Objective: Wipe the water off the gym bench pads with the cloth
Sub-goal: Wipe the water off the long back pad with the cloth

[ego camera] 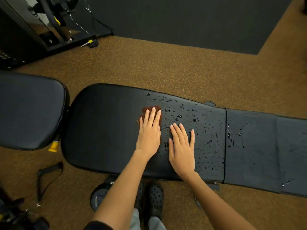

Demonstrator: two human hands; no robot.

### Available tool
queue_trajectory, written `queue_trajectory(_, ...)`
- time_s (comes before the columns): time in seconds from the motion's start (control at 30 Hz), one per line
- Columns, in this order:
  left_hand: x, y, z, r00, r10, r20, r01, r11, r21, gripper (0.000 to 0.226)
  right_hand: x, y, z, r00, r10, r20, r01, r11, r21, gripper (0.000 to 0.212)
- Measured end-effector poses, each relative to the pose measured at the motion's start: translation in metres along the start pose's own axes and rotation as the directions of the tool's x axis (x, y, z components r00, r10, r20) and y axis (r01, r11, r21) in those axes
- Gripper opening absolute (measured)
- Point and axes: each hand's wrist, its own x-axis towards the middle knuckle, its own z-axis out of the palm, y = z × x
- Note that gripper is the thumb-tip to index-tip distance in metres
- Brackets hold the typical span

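Observation:
A long black bench pad (108, 130) lies across the view, with a second black pad (29, 110) at the left. My left hand (148, 131) presses flat, fingers straight, on a small reddish-brown cloth (147, 109) near the pad's middle. My right hand (181, 148) rests flat on the pad just to the right, fingers spread, on the wet part. Water drops (196, 120) cover the pad right of the cloth and reach onto the grey section (249, 146) at the far right. Left of the cloth the pad looks dry.
Brown speckled floor surrounds the bench, with a dark mat (182, 19) beyond. A black machine frame (25, 35) stands at the top left. A strap handle (48, 176) lies on the floor at lower left. My black clogs (154, 200) stand below the pad.

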Motion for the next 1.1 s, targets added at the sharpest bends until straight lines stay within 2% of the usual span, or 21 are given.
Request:
queue_trajectory(0.13,-0.035,0.01,0.009,0.99,0.116,0.077,-0.112,0.993,-0.045,0.054,0.002,-0.003,-0.002,0.999,0.029,-0.024,-0.025,0.989,0.147,0.047)
queue_trajectory(0.3,-0.027,0.012,-0.006,0.99,0.072,0.121,-0.022,0.929,-0.371,0.049,0.021,-0.013,-0.009,0.996,-0.084,-0.022,0.086,0.904,0.419,0.046)
queue_trajectory(0.4,-0.02,-0.008,-0.021,0.998,0.041,-0.046,-0.053,0.953,-0.297,0.049,0.027,-0.034,-0.006,0.99,-0.14,0.02,0.122,0.92,0.373,0.051)
queue_trajectory(0.5,-0.015,-0.037,-0.029,0.99,-0.049,-0.135,0.029,0.988,-0.149,0.05,0.017,-0.053,0.009,0.984,-0.151,0.097,0.135,0.979,0.151,0.064)
queue_trajectory(0.57,-0.012,-0.054,-0.033,0.992,-0.073,-0.103,0.074,0.997,0.004,0.05,0.016,-0.058,0.016,0.991,-0.091,0.102,0.089,0.996,0.017,0.066)
queue_trajectory(0.67,-0.005,-0.069,-0.04,0.996,-0.083,0.009,0.082,0.988,0.132,0.057,0.027,-0.057,0.019,0.998,-0.009,0.062,0.011,0.999,-0.035,0.06)
queue_trajectory(0.8,0.011,-0.075,-0.042,0.984,-0.124,0.127,0.109,0.986,0.124,0.051,0.06,-0.042,0.02,0.999,0.031,0.017,-0.031,0.999,-0.039,0.057)
queue_trajectory(0.97,0.01,-0.077,-0.032,0.987,-0.12,0.11,0.106,0.987,0.119,0.051,0.114,-0.035,0.019,1.0,0.009,0.019,-0.009,1.0,0.021,0.058)
queue_trajectory(1.1,0.009,-0.08,-0.027,0.992,-0.101,0.078,0.088,0.983,0.162,0.056,0.146,-0.045,0.022,0.993,-0.097,0.073,0.091,0.993,0.081,0.058)
